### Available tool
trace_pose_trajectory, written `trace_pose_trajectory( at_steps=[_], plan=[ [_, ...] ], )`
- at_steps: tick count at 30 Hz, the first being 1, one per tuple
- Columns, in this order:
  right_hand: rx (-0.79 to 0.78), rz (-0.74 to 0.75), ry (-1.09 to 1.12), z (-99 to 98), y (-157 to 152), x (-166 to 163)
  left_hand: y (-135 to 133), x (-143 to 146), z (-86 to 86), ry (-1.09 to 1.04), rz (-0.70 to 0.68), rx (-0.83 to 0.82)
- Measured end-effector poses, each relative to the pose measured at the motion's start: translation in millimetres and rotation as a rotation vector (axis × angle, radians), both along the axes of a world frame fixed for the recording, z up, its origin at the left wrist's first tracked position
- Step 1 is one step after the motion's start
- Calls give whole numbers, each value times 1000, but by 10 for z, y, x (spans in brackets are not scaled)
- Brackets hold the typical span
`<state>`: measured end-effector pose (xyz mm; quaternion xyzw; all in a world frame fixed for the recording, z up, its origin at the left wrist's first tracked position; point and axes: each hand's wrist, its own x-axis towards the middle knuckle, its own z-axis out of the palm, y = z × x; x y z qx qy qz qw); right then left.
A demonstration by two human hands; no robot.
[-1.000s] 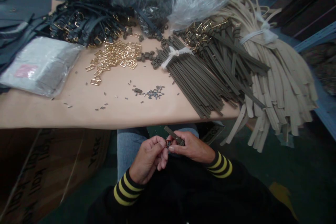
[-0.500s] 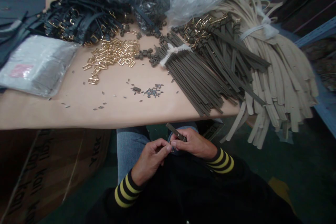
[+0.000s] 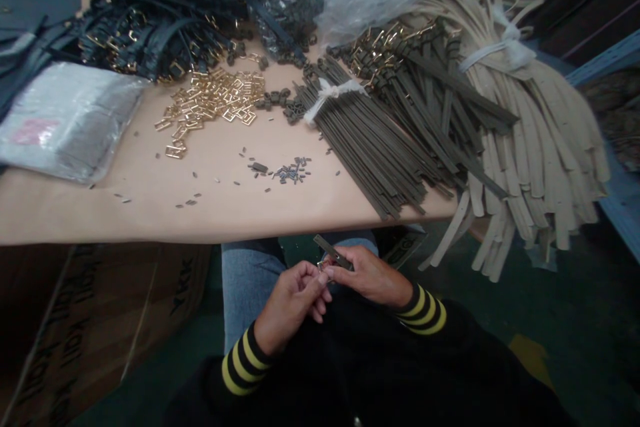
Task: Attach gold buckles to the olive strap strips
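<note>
Above my lap, my right hand [image 3: 373, 277] is closed around a dark olive strap [image 3: 326, 247], whose flat end sticks out toward the table. A small gold buckle [image 3: 322, 266] shows between my fingertips, close to the strap. My left hand [image 3: 293, 297] pinches at this buckle with thumb and forefinger, its other fingers loosely curled. Fingers cover much of the buckle and part of the strap, so how the two are joined cannot be seen.
On the table [image 3: 260, 217] lie a pile of gold buckles [image 3: 220, 100], small metal pieces [image 3: 291, 171], a tied bundle of olive straps [image 3: 370, 140] and dark straps [image 3: 150, 47]. Beige straps [image 3: 540, 133] hang over the right edge. A plastic-wrapped packet [image 3: 70, 123] lies left.
The buckle between my fingertips has turned and shows higher up. My left hand's lower fingers have spread a little, and the strap has shifted slightly left.
</note>
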<state>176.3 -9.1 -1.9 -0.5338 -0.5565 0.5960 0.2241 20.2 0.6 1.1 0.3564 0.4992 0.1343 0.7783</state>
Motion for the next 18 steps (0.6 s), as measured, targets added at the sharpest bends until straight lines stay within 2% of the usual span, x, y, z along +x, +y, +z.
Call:
trace_pose_trajectory(
  at_steps=[2,4,8,10,15,18],
  plan=[
    [2,53,-6,16,6,16,18,-22,-18,62,-25,111],
    [-5,104,-27,35,9,25,30,-37,-27,65,-38,149],
    [-18,157,-37,67,7,22,34,-43,-15,-22,-50,27],
    [-22,133,-43,71,-4,18,38,-38,2,-61,6,-55],
    [-64,-78,1,40,-78,22,76,-28,39,-186,220,-185],
    [-104,-66,53,25,-135,32,93,-34,37,-225,273,-174]
  ],
)
